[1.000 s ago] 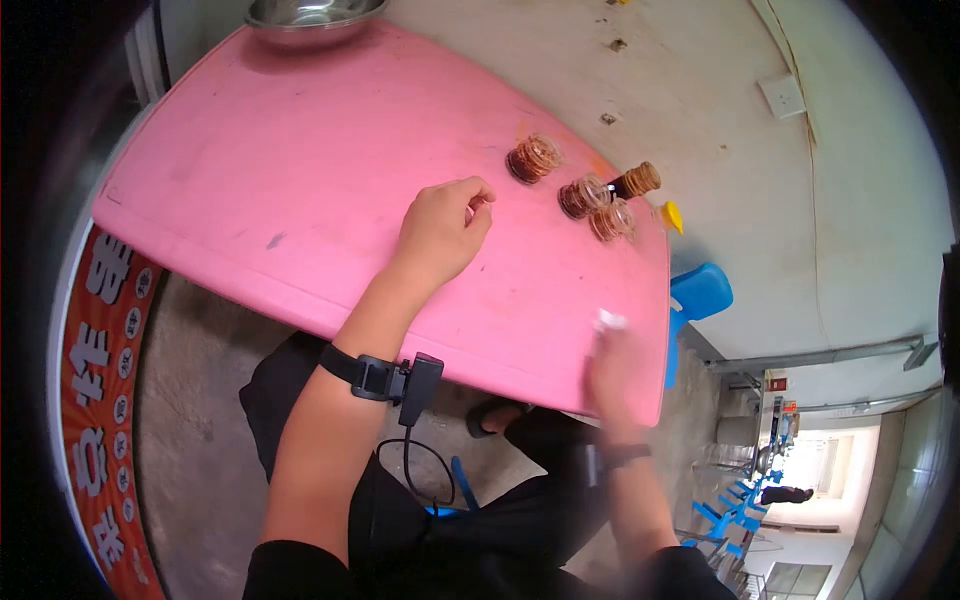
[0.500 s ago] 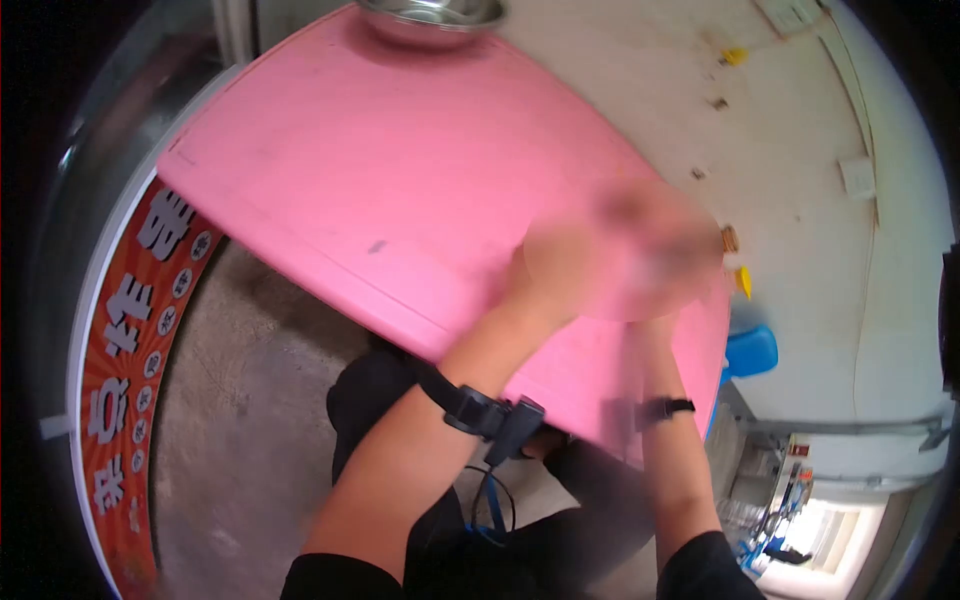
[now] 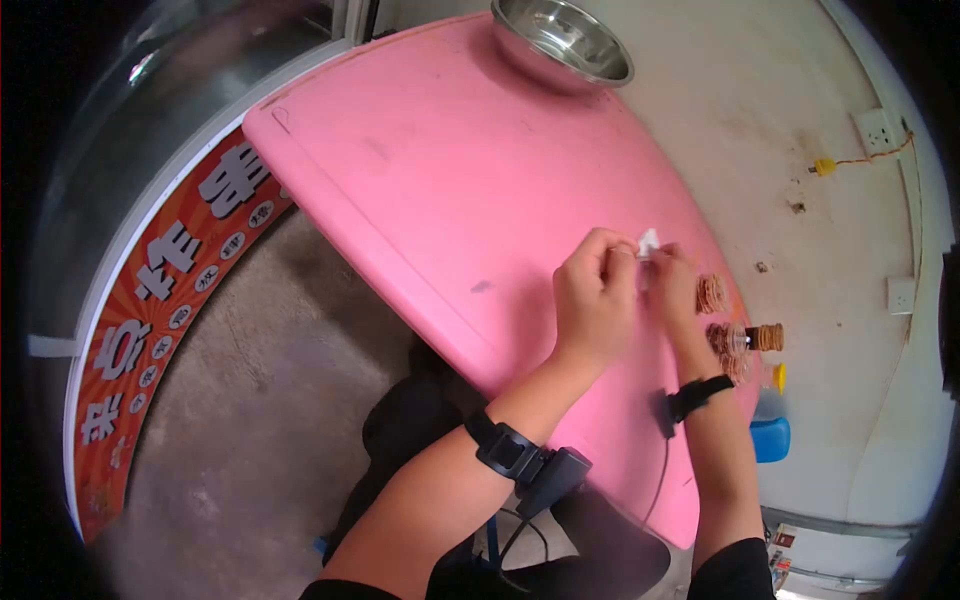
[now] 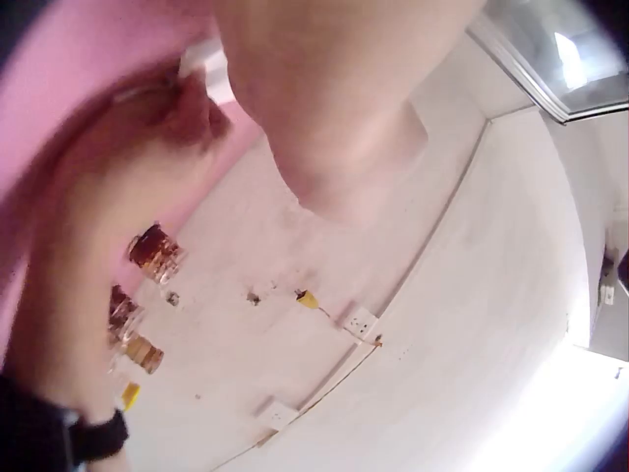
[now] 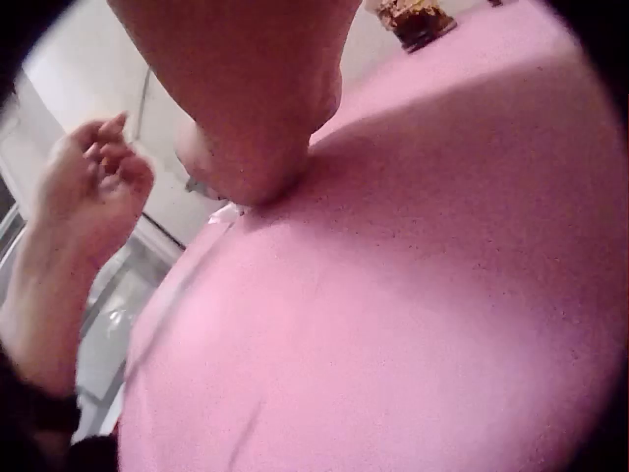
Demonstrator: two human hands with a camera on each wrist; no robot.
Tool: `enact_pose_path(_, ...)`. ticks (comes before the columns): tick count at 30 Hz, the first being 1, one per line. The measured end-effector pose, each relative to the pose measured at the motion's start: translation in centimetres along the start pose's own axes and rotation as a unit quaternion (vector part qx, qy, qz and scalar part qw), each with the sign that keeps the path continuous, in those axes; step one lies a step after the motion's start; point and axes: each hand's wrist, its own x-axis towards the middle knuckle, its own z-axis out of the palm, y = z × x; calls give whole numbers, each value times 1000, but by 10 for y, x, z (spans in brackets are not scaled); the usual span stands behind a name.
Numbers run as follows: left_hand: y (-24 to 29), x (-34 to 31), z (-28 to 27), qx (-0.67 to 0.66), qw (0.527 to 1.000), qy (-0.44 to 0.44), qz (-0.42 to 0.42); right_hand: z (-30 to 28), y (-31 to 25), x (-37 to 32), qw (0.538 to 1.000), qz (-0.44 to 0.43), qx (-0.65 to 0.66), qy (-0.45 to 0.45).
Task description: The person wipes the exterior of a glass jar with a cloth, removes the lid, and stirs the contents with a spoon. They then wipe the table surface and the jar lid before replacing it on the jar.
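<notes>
In the head view my right hand point(image 3: 672, 285) is low over the pink table point(image 3: 450, 200), pinching a small crumpled white tissue point(image 3: 648, 243). The same tissue point(image 4: 208, 69) shows at that hand's fingertips in the left wrist view. My left hand point(image 3: 597, 300) is close beside it, overlapping the tissue's edge in the head view. From the right wrist, the left hand point(image 5: 98, 182) appears raised off the table, fingers loosely curled with nothing seen in them. Part of the tissue point(image 5: 228, 213) peeks out under the right hand point(image 5: 246, 118).
Several glass jars point(image 3: 712, 294) of dark red seasoning stand by the wall, right of my right hand, near a brown-topped bottle point(image 3: 767, 337) and a yellow-capped one point(image 3: 779, 377). A steel bowl point(image 3: 565, 45) sits at the table's far end. A blue chair point(image 3: 770, 440) is beyond the right edge.
My right hand has carried the tissue from the table's near right part to farther in, near the left hand. The head view has swung right, and the left hand has shifted along the table.
</notes>
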Motion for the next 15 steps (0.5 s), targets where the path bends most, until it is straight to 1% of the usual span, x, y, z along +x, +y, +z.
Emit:
enact_pose_path(1, 0, 6, -2, 3, 1000, -2, 5, -10, 16, 17, 994, -30, -96, 36)
enact_pose_path(2, 1, 11, -6, -65, 994, 27, -78, -13, 39, 32, 990, -25, -130, 44)
enact_pose_path(3, 0, 15, -10, -130, 977, 55, -161, -9, 57, 46, 985, -19, -163, 53)
enact_pose_path(4, 0, 16, -10, -144, 970, 77, -180, -4, 62, 60, 986, -19, -155, 54)
enact_pose_path(5, -2, 18, -8, -136, 971, 77, -179, 3, 65, 73, 984, 1, -165, 65)
enact_pose_path(6, -5, 18, -5, -133, 977, 75, -150, 8, 53, 82, 981, 24, -177, 74)
enact_pose_path(7, -10, 18, -2, -130, 981, 73, -123, 13, 42, 90, 985, 34, -152, 70)
enact_pose_path(8, -14, 20, 1, -97, 988, 71, -93, 15, 6, 94, 988, 48, -129, 65)
enact_pose_path(9, -15, 21, 3, -89, 989, 64, -99, 27, -11, 102, 993, -27, -84, 77)
enact_pose_path(10, -12, 24, 7, -63, 994, 77, -44, 38, -30, 112, 990, -104, -40, 91)
enact_pose_path(11, -8, 26, 11, -38, 995, 89, 12, 46, -60, 116, 995, -91, -38, 30)
enact_pose_path(12, -4, 27, 13, -47, 994, 97, 36, 57, -89, 111, 995, -91, 48, 2)
enact_pose_path(13, -5, 28, 13, -47, 994, 92, 35, 72, -106, 98, 977, -207, 56, 22)
enact_pose_path(14, -6, 28, 11, -49, 993, 101, 40, 68, -137, 80, 978, -122, 135, -104)
enact_pose_path(15, -7, 27, 7, -50, 991, 112, 45, 59, -146, 61, 977, -124, 136, -103)
